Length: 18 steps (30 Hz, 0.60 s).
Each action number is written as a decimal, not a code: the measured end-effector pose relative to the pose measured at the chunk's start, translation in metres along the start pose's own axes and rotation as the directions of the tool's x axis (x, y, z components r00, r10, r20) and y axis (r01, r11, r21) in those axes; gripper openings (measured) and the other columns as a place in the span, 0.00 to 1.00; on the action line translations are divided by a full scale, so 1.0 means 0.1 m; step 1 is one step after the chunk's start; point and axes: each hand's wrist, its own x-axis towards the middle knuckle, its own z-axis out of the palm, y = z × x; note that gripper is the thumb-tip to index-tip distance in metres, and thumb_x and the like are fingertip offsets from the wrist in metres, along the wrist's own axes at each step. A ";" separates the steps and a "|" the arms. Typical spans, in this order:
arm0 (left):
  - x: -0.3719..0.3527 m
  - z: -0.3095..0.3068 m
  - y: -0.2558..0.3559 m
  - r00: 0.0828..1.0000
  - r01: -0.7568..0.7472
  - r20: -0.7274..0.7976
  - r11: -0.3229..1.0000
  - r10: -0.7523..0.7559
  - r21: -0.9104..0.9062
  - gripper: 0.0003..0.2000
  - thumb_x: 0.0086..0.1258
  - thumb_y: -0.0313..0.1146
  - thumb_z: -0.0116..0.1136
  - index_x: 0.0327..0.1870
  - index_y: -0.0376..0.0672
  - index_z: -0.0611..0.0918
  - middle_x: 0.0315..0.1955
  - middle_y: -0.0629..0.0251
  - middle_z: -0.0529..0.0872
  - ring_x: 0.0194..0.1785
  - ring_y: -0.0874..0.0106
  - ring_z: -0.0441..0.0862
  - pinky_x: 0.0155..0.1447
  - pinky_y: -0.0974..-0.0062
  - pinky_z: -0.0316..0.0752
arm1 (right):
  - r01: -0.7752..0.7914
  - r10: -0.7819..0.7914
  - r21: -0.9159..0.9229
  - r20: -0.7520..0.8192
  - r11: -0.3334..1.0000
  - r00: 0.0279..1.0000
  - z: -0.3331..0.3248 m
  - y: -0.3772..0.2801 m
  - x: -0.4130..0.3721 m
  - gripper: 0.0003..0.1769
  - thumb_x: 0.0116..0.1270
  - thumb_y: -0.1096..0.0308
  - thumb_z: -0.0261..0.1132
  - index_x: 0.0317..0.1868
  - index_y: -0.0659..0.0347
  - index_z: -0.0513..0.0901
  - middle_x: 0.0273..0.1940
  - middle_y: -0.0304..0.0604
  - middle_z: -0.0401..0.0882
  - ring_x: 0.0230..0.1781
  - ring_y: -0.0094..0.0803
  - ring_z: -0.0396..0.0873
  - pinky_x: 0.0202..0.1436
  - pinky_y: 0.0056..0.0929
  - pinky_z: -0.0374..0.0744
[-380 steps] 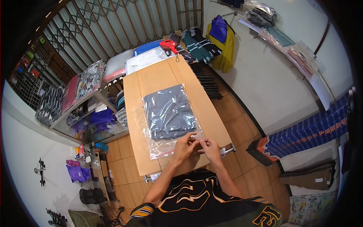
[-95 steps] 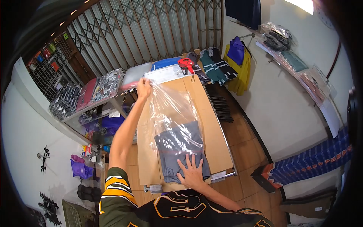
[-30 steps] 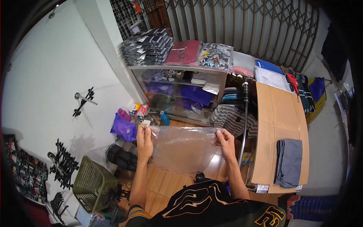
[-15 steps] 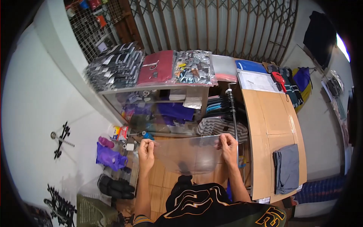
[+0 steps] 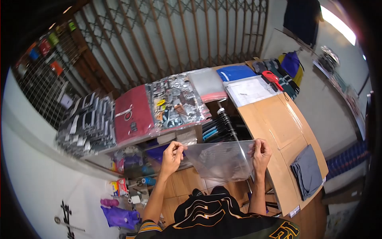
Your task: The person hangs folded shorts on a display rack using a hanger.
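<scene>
A clear plastic bag [image 5: 217, 163] is stretched between my two hands in front of my chest, its top edge taut and its lower part hanging loose. My left hand [image 5: 172, 158] pinches its upper left corner. At the upper right corner, my right hand [image 5: 261, 156] grips it with thumb and fingers. Through the see-through film, the floor and a metal rail [image 5: 229, 127] show. To the right lies folded grey clothing [image 5: 306, 173] on a cardboard-topped table [image 5: 270, 119].
Ahead, a counter carries stacked packaged clothes [image 5: 89, 123], a maroon package [image 5: 133, 113], a patterned package [image 5: 175, 99] and clear bags [image 5: 207, 83]. White paper [image 5: 248, 91], a blue package [image 5: 236, 73] and a red tool [image 5: 272, 79] lie farther right. A purple bag [image 5: 119, 217] sits lower left.
My view has turned to the right and closer to the counter. Both hands still hold the plastic bag stretched, and it now appears farther right, tilted slightly differently.
</scene>
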 end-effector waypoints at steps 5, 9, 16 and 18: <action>0.91 0.26 0.06 0.978 -0.022 0.204 0.987 0.054 -0.157 0.08 0.81 0.32 0.48 0.46 0.36 0.73 0.41 0.59 0.84 0.36 0.75 0.85 0.40 0.80 0.80 | 0.141 -0.161 -0.101 -0.225 0.985 0.961 0.00 0.00 0.34 0.09 0.77 0.68 0.60 0.40 0.65 0.82 0.23 0.38 0.79 0.17 0.18 0.73 0.18 0.16 0.70; 1.73 0.47 0.04 0.943 -0.066 0.305 0.976 0.130 -0.209 0.09 0.81 0.32 0.46 0.47 0.34 0.72 0.42 0.55 0.85 0.42 0.70 0.87 0.46 0.75 0.83 | 0.148 -0.197 -0.176 -0.303 0.973 0.932 0.05 -0.02 0.81 0.09 0.77 0.69 0.60 0.41 0.66 0.82 0.19 0.38 0.76 0.15 0.16 0.70 0.17 0.17 0.67; 3.33 0.63 0.04 0.928 -0.069 0.336 0.959 0.163 -0.275 0.08 0.82 0.32 0.45 0.47 0.35 0.71 0.42 0.52 0.85 0.45 0.65 0.87 0.52 0.70 0.84 | 0.225 -0.302 -0.272 -0.286 0.936 0.909 0.52 0.12 2.27 0.09 0.76 0.69 0.61 0.39 0.65 0.83 0.19 0.32 0.73 0.18 0.14 0.69 0.21 0.17 0.65; 3.79 0.63 -0.02 0.937 -0.070 0.316 0.967 0.148 -0.245 0.07 0.82 0.32 0.45 0.47 0.36 0.71 0.42 0.51 0.85 0.45 0.65 0.88 0.52 0.69 0.85 | 0.232 -0.295 -0.266 -0.230 0.936 0.927 0.71 0.20 2.75 0.09 0.75 0.69 0.62 0.39 0.66 0.83 0.19 0.31 0.73 0.19 0.15 0.70 0.22 0.18 0.67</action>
